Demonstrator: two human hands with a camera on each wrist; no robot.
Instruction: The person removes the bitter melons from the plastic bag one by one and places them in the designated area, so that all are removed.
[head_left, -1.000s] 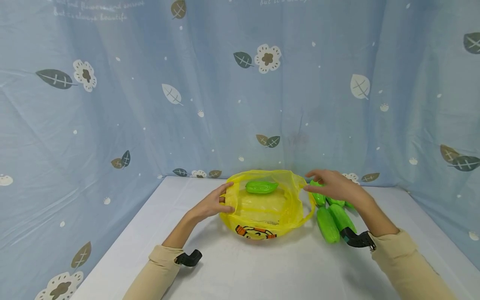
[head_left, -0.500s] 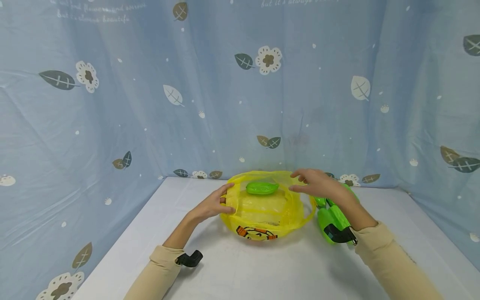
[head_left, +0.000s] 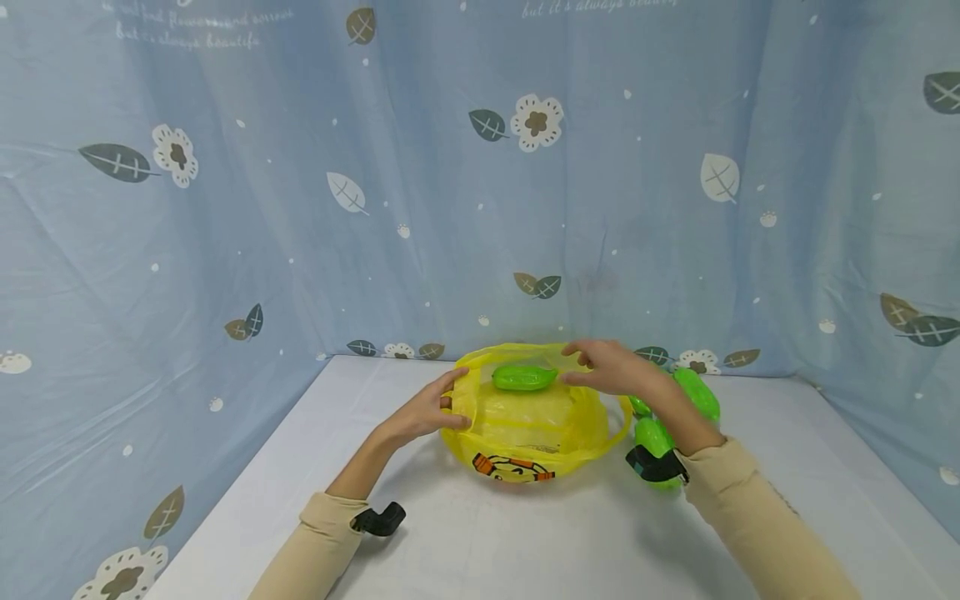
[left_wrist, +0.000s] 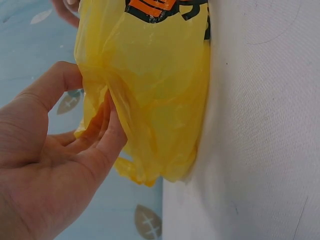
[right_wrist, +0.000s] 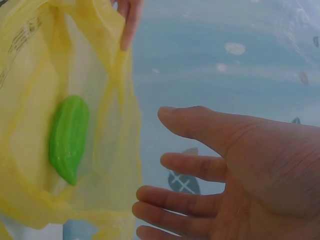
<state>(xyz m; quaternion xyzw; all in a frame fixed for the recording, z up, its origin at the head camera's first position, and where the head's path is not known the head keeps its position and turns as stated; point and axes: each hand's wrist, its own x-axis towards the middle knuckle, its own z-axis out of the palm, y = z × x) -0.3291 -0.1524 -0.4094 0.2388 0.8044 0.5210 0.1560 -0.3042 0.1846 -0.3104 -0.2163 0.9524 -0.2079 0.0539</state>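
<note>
A yellow plastic bag [head_left: 540, 460] with an orange and black print stands on the white table, mouth open upward. A glossy green, ridged, cucumber-shaped vegetable [head_left: 523, 377] lies inside it, pointed tip clear in the right wrist view. My left hand [head_left: 420, 412] grips the bag's left edge; in the left wrist view several fingers tuck into a fold of the yellow plastic. Above the bag's right back rim hovers my right hand [head_left: 611, 367], holding nothing. Its thumb and fingers [right_wrist: 190, 202] are spread apart, fingertips close to the bag; touching or not, I cannot tell.
To the right of the bag lie more green vegetables [head_left: 696, 395], partly hidden behind the right forearm. A blue curtain [head_left: 600, 192] with leaf and flower prints hangs along the table's back and sides. Black wrist mounts [head_left: 382, 518] jut from both sleeves.
My right hand has moved left, from above the green vegetables to over the bag's right side. The left hand and the vegetable in the bag have stayed in place.
</note>
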